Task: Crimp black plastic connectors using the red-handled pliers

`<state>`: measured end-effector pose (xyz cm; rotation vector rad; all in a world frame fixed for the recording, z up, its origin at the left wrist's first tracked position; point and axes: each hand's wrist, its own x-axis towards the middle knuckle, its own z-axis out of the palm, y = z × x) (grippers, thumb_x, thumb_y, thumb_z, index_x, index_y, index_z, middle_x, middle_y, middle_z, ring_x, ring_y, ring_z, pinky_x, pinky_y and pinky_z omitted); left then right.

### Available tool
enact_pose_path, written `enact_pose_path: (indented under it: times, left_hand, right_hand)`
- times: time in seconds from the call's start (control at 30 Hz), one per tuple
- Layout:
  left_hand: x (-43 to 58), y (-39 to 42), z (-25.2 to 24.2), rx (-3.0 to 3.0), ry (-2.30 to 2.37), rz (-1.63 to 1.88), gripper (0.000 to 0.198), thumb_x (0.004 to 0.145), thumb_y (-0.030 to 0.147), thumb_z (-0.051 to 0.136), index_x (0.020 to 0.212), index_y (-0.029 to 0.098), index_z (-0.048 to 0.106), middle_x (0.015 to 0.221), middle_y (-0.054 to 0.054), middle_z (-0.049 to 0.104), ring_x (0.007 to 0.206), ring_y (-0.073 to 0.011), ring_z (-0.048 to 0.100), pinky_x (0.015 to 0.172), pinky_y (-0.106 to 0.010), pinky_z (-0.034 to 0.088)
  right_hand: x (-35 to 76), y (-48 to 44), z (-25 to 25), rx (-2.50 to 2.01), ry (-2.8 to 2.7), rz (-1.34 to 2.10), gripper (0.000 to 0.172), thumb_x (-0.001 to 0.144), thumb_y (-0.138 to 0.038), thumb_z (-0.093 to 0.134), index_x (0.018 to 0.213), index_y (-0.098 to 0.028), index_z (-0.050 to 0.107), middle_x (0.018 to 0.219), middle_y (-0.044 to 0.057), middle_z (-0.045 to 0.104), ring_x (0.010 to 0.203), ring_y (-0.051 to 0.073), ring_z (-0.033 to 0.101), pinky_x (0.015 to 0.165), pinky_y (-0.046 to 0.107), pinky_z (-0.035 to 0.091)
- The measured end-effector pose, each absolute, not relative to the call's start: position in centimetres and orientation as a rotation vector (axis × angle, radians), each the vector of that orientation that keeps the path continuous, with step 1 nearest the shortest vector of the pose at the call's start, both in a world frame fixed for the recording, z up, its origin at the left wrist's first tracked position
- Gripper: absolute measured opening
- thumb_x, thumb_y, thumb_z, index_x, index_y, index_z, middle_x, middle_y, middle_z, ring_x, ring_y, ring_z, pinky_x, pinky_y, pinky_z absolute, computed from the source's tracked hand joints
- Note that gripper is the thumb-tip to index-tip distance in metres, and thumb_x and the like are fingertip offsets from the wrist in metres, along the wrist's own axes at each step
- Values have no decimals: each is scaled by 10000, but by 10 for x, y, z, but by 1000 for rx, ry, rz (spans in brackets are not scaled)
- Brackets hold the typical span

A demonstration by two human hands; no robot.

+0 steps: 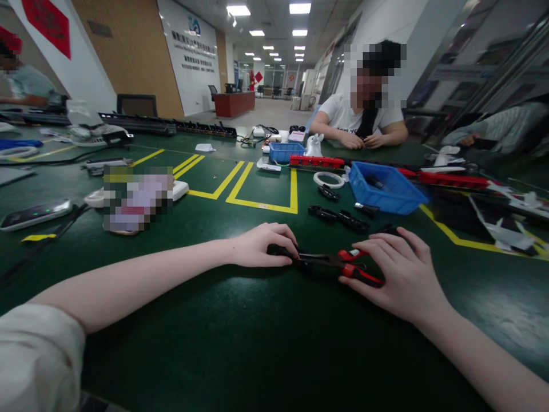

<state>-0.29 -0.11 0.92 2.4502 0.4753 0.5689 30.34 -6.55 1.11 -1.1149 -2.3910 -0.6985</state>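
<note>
Head view: L hand (271,246) pinches a small black plastic part (278,250) at the green table (240,343); R hand (401,269), loosely curled, holds red-handled long-nose pliers (335,261), nose at the part. Prob. light, stiff, slickish; I'd grip its end. Beyond: black pcs (352,221), blue bin (386,197).

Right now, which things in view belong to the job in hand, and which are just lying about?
Job in hand:
red-handled pliers, in the right hand
black part, in the left hand
loose black parts ahead, probably
large blue bin, possibly

Apparently just lying about:
phone
white animal-shaped figure
</note>
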Motion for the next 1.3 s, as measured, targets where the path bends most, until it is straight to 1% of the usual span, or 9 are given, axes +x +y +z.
enact_pose_path:
  times: [0.23,0.5,0.77,1.0,1.07,1.17,1.23,1.3]
  left_hand:
    - [-3,0,7,2460,467,582,142,886,236,659,998,186,730,1151,-85,628,1067,-219,607,957,-372,454]
    - [-3,1,5,2495,417,617,147,880,226,674,1003,162,722,1134,-93,642,1047,-208,613,947,-365,444]
    - [-3,2,4,2491,420,600,138,880,228,674,997,175,724,1145,-86,637,1052,-207,610,953,-360,438]
    - [-3,1,5,2513,412,598,145,882,248,678,997,174,726,1121,-79,645,1043,-207,610,935,-352,426]
    - [-3,1,5,2518,421,590,148,884,254,676,1001,178,726,1127,-78,643,1049,-210,606,936,-354,419]
    - [-3,0,6,2504,445,580,142,877,252,684,993,185,728,1127,-77,645,1048,-214,605,933,-357,413]
    - [-2,0,6,2497,452,575,138,866,256,697,984,192,731,1122,-71,648,1038,-215,605,925,-356,412]
    - [-2,0,7,2496,442,574,150,844,269,727,972,190,735,1102,-67,654,1017,-214,605,914,-350,411]
  right_hand:
    - [299,-67,12,-1119,-2420,-677,488,816,-619,585,1034,-184,619,941,107,700,989,306,619,1032,539,347]
    - [296,-68,13,-1155,-2446,-655,462,820,-634,562,950,-198,640,884,98,687,923,284,617,1016,519,369]
    - [296,-67,13,-1102,-2468,-712,503,844,-634,543,937,-150,645,856,115,674,881,274,618,987,506,392]
    - [294,-68,13,-1093,-2467,-651,495,844,-622,560,917,-140,644,823,100,676,810,254,636,981,501,392]
    - [294,-68,12,-1097,-2481,-614,477,848,-606,570,918,-140,638,822,93,686,770,238,639,941,479,418]
    - [295,-69,11,-1109,-2494,-552,448,855,-581,578,928,-142,629,847,93,697,749,222,639,795,410,463]
    - [296,-69,11,-1110,-2493,-525,442,851,-576,589,933,-143,625,867,97,698,749,216,637,714,373,462]
    - [296,-69,11,-1099,-2498,-515,441,847,-575,595,937,-144,621,877,98,699,745,210,635,689,359,455]
